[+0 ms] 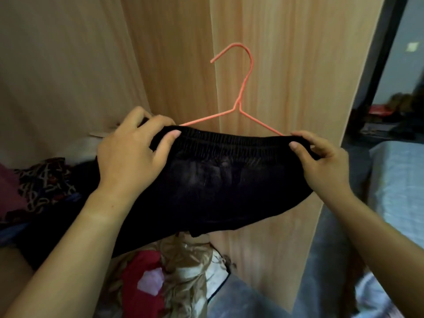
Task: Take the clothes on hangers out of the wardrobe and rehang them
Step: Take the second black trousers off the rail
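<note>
view: head camera, looking down at both hands in front of the wooden wardrobe panel (286,65).
task thing: a black garment (218,187) with an elastic waistband, held up in the air before the panel, on an orange wire hanger (238,106).
hanger: upright; its hook is free and hangs on nothing. both shoulder ends go inside the waistband, so the garment looks stretched over it.
left hand (135,152): fingers curled over the left end of the waistband, thumb pressing on the front of the cloth.
right hand (321,161): pinches the right end of the waistband between thumb and fingers, just where the wire end goes under the cloth.
done, as i judge: this piece is out of the wardrobe and nearly seated on its hanger.
left, as i judge: to settle the waistband, then to put the hook on a rail; no rail is visible here.
other clothes: a loose pile (174,271) of red and beige cloth lies below, and a patterned cloth (46,180) at the left; whether they need hangers too i cannot tell.
right side: a bed (399,175) with a pale cover.
</note>
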Demonstrator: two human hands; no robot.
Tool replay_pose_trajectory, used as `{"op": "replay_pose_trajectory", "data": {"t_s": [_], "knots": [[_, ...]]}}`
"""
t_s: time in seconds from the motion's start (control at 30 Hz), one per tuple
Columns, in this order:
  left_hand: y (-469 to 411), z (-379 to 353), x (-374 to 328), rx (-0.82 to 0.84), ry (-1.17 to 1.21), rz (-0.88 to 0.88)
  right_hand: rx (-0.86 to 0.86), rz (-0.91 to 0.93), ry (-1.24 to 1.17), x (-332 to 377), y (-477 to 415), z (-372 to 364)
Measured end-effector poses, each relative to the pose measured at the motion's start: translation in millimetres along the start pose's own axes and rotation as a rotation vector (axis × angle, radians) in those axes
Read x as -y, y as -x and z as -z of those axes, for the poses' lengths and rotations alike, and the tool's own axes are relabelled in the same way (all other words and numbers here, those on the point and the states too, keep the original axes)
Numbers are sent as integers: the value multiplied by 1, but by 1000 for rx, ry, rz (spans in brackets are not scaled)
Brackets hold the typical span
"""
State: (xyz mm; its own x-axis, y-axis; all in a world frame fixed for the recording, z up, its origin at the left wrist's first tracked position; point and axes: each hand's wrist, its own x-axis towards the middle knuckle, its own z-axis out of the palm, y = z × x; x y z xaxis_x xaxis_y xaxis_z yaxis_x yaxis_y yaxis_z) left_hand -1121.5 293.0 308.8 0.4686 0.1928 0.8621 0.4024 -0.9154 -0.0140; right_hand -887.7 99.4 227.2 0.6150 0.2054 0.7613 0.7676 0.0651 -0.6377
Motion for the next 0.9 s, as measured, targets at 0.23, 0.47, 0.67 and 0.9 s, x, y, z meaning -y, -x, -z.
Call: {"op": "replay_pose_trajectory", "data": {"t_s": [0.23, 0.47, 0.67, 0.9], "knots": [[11, -10, -87, 51, 97, -47, -60, -23, 93, -14, 24, 102], [42, -29, -221, 157, 219, -117, -79, -219, 172, -41, 90, 245], [76, -46, -350, 265, 439, -166, -173, -348, 277, -52, 140, 384], [89, -65, -495, 307, 577, -237, -304, -440, 392, -56, 184, 524]]}}
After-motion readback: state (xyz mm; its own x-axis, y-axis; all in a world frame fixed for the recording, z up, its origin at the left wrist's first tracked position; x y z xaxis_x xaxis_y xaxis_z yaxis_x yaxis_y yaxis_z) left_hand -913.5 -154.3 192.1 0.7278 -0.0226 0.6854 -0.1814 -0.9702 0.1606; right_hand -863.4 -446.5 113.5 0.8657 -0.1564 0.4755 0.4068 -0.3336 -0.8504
